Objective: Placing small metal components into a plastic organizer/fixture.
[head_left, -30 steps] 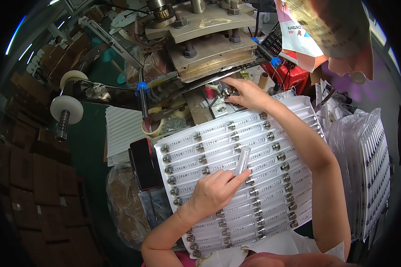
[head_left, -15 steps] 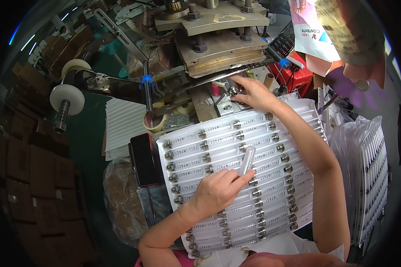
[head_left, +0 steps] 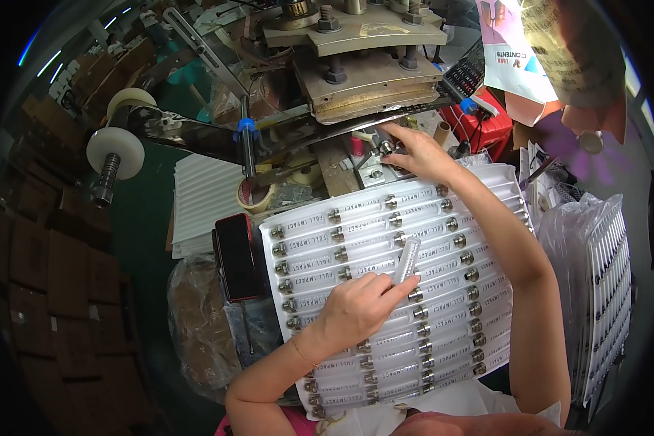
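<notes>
1. Centre of frame: white moulded plastic tray (head_left: 487,189) filled with rows of clear slim tubes with silver metal caps (head_left: 356,270), packed side by side and touching. The tray's upper edge lies just under the press; its lower edge sits close to the person's body.
2. Left hand (head_left: 356,309), centre-low: fingers curled closed around one clear tube (head_left: 407,258), lifted off the rows and tilted up to the right.
3. Right hand (head_left: 414,149), upper centre: fingertips pinched on a small silver metal piece (head_left: 384,147) at the tray's top edge, in the tight gap below the grey metal press block (head_left: 370,80).
4. Left of tray: dark phone with red edge (head_left: 236,254), just beside the tray rim; ring of tan tape (head_left: 256,196) above it; white ribbed sheet (head_left: 200,196) behind.
5. Upper left: white plastic roller on a steel shaft (head_left: 115,152), well apart from both hands.
6. Right edge: stack of similar trays in clear crinkled bags (head_left: 596,291), near the forearm, leaving little side room.
7. Lower left: bagged brown bundle (head_left: 196,320).
</notes>
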{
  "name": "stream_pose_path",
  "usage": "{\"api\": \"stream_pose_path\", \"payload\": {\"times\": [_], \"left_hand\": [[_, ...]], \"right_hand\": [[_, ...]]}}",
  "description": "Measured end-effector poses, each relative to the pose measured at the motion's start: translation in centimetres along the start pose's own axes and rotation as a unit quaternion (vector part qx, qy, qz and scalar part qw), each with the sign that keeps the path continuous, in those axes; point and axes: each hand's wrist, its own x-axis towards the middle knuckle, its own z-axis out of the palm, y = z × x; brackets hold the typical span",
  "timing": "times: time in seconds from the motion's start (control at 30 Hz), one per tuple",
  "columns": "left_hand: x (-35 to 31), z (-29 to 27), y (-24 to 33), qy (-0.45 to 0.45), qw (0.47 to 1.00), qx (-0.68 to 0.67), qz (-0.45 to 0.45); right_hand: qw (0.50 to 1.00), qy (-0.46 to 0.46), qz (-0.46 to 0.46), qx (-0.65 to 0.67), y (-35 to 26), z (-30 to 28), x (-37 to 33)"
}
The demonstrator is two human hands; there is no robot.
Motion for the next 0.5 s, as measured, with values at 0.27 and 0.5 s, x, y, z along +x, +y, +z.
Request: {"api": "stream_pose_path", "payload": {"times": [0.27,0.5], "left_hand": [[0.5,-1.0,0.4,0.0,0.989,-0.127,-0.081],[3.2,-2.6,2.8,-0.008,0.965,-0.195,-0.177]], "right_hand": [[0.997,-0.03,0.047,-0.049,1.1,-4.9,-4.1],[0.982,0.032,0.151,-0.105,7.2,-15.0,-16.0]]}}
